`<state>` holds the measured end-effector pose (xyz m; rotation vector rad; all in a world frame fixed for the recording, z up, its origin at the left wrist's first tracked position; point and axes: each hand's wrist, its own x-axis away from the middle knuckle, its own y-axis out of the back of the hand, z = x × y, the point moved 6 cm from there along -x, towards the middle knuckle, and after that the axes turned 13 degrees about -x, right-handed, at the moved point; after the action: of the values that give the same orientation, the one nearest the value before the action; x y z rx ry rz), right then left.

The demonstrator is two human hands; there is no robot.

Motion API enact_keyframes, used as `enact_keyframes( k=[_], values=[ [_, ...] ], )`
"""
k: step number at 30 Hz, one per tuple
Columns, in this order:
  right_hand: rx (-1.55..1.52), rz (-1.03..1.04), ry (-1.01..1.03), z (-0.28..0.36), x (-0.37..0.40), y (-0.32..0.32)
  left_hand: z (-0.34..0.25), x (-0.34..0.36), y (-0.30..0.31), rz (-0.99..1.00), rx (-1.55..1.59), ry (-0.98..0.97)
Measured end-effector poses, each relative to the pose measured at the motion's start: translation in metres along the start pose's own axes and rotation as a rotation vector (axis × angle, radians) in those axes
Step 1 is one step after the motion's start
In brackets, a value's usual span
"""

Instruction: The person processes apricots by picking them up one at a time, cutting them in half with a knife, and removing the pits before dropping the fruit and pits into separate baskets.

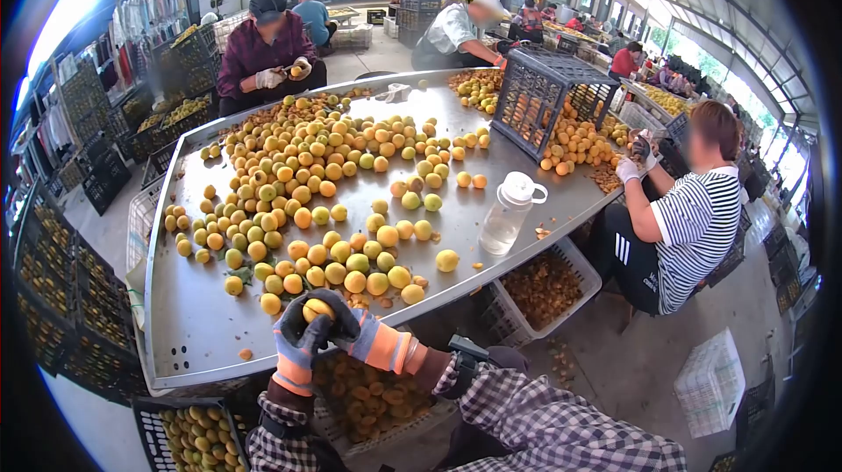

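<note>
Both my hands wear grey and orange gloves and meet at the near edge of the metal table (197, 345). A yellow-orange fruit (317, 309) is held between them. My left hand (298, 339) is wrapped round its left and lower side. My right hand (355, 332) presses in from the right, its fingers closed against the fruit. Many loose apricot-like fruits (289, 156) lie on the table just beyond the gloves. Beneath my wrists, a crate of opened fruit pieces (373, 397) is partly hidden by my arms.
A clear bottle (507, 218) with a white lid stands on the table. A dark crate (548, 103) lies tipped with fruit spilling out. A white crate (574, 261) sits below the right edge. Co-workers sit at the right and far sides. A black crate (193, 437) of fruit is at lower left.
</note>
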<state>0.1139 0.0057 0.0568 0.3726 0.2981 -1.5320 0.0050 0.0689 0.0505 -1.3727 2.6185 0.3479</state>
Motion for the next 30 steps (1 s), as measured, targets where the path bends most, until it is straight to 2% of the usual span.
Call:
enact_keyframes(
  k=[2, 4, 5, 7, 9, 11, 13, 15, 16, 17, 18, 19, 21, 23, 25, 27, 28, 29, 30],
  values=[
    [0.022, 0.032, -0.045, -0.002, 0.003, 0.000, 0.008, 0.004, -0.003, -0.054, 0.123, 0.090],
    [0.091, 0.066, -0.140, -0.006, 0.005, 0.000, 0.004, 0.002, -0.004, -0.038, 0.063, 0.082],
    [0.092, 0.066, -0.141, -0.006, 0.004, 0.000, 0.001, 0.001, -0.005, -0.025, 0.004, 0.071],
    [-0.077, 0.012, 0.020, 0.002, 0.001, 0.002, -0.003, 0.001, -0.005, -0.043, -0.036, 0.051],
    [-0.115, 0.007, -0.012, -0.003, 0.001, 0.000, -0.004, 0.000, -0.003, -0.060, -0.076, 0.032],
    [-0.151, 0.006, -0.046, -0.008, 0.001, 0.003, 0.004, 0.001, -0.001, -0.006, 0.052, 0.098],
    [-0.001, 0.074, -0.137, -0.019, 0.002, 0.002, 0.029, -0.006, 0.004, -0.007, 0.045, 0.042],
    [0.084, -0.002, -0.077, -0.038, 0.001, 0.007, 0.051, -0.004, 0.010, -0.012, -0.001, 0.022],
    [-0.041, -0.014, -0.157, -0.051, 0.000, 0.010, 0.052, -0.004, 0.012, -0.016, -0.059, -0.025],
    [-0.172, -0.017, -0.247, -0.060, -0.003, 0.014, 0.042, -0.005, 0.011, 0.009, 0.011, 0.022],
    [-0.522, -0.155, -0.216, -0.050, -0.003, 0.020, 0.030, -0.007, 0.011, -0.008, 0.000, -0.045],
    [-0.184, -0.053, -0.161, -0.066, -0.008, 0.030, 0.033, -0.010, 0.012, 0.013, 0.013, -0.016],
    [-0.019, -0.210, -0.111, -0.054, -0.014, 0.044, 0.022, -0.006, 0.005, 0.038, 0.168, 0.129],
    [-0.253, -0.331, -0.230, -0.064, -0.015, 0.050, 0.020, -0.008, 0.006, 0.069, 0.205, 0.165],
    [-0.173, -0.354, -0.286, -0.060, -0.014, 0.054, 0.011, -0.009, 0.006, 0.067, 0.254, 0.171],
    [-0.266, -0.270, -0.297, -0.050, -0.012, 0.051, 0.013, -0.010, 0.011, 0.060, 0.301, 0.179],
    [-0.413, -0.197, -0.320, -0.038, -0.011, 0.044, 0.018, -0.013, 0.016, 0.065, 0.255, 0.148],
    [-0.416, -0.195, -0.321, -0.024, -0.008, 0.047, 0.021, -0.014, 0.018, 0.073, 0.210, 0.115],
    [-0.235, 0.040, -0.339, -0.009, -0.007, 0.039, 0.023, -0.014, 0.023, 0.010, 0.155, 0.103]
  ],
)
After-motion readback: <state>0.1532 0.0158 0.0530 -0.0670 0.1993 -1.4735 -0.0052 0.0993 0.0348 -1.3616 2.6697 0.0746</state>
